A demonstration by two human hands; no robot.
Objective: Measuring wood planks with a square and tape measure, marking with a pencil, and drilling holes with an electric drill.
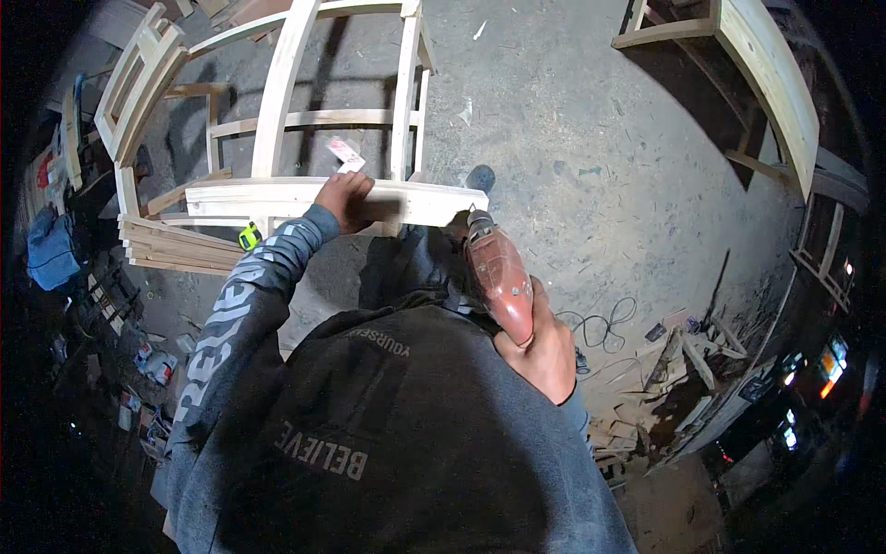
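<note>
My right hand (543, 355) is closed round a worn red power drill (499, 277). The drill's nose meets the right end of a pale wooden board (249, 198), which lies crosswise in front of me. My left hand (345, 201) grips this board near its middle, fingers over the far edge. Just past those fingers is a blurred small white and red thing (343, 150); whether the hand touches it I cannot tell. Beyond stands a wooden frame (277, 111) of long rails and crosspieces. A yellow-green tape measure (249, 236) sits left of my left forearm.
Several thin wooden strips (171, 247) are stacked at the left. Another curved wooden frame (766, 78) stands at the far right. A dark cable (604, 323) loops over the concrete floor (526, 102), near wood scraps (692, 360). A blue cloth-like bundle (53, 249) lies far left.
</note>
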